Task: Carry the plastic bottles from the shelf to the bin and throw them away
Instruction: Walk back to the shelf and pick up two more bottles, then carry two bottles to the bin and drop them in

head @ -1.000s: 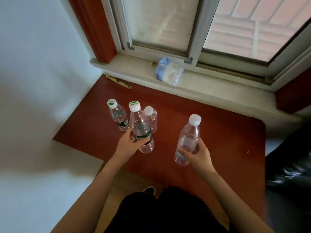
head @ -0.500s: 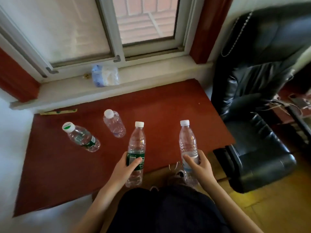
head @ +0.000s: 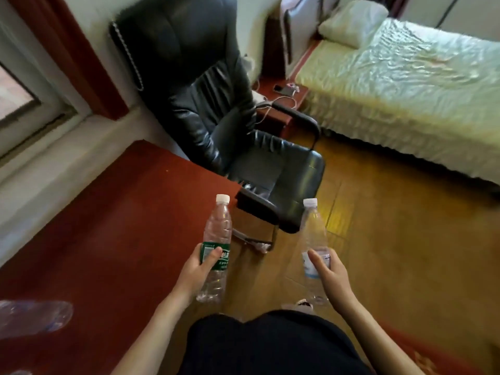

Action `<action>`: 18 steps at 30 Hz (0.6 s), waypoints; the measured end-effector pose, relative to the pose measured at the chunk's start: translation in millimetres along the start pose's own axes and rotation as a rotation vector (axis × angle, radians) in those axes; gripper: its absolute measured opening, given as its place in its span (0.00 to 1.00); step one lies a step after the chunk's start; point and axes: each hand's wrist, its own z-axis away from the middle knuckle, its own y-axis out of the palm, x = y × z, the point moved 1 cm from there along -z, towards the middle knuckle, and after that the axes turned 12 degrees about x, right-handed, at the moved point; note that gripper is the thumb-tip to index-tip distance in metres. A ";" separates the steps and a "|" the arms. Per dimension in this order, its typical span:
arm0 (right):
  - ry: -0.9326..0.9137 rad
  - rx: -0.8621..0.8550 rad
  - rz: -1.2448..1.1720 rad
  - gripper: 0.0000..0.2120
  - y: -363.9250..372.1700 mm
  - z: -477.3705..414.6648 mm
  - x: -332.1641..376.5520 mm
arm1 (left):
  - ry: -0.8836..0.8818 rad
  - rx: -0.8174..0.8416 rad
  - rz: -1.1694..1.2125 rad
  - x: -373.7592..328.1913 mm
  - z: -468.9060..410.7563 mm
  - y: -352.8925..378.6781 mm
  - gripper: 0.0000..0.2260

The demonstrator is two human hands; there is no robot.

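Observation:
My left hand (head: 197,272) grips a clear plastic bottle with a green label (head: 216,239) and a white cap, held upright near the red shelf's right edge. A second clear bottle with a pale label (head: 313,236) stands upright in my right hand (head: 332,277), over the wooden floor. One more bottle (head: 35,318) lies blurred on the red shelf (head: 108,234) at the lower left. No bin is in view.
A black leather armchair (head: 216,117) stands just ahead, its armrest close to the bottles. Beyond it a low red side table (head: 281,104) carries a phone and cables. A bed (head: 405,85) fills the upper right. Wooden floor (head: 392,253) spreads to the right. The window sill (head: 54,158) runs along the left.
The view has swung right, away from the window toward the chair and bed. Both hands have lifted their bottles off the shelf; the other bottles have slid out at the left.

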 end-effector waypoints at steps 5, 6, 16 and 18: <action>0.063 -0.224 -0.062 0.12 -86.4 25.2 -35.4 | -0.006 0.172 -0.170 -37.0 -56.7 87.8 0.33; 0.079 -0.270 -0.076 0.12 -103.8 29.5 -43.1 | -0.021 0.207 -0.187 -42.0 -66.6 108.4 0.28; 0.149 -0.555 -0.250 0.10 -251.5 45.5 -78.7 | -0.015 0.435 -0.375 -94.7 -152.9 291.9 0.27; 0.138 -0.597 -0.292 0.10 -278.6 40.5 -76.2 | 0.002 0.452 -0.439 -109.4 -170.9 315.5 0.27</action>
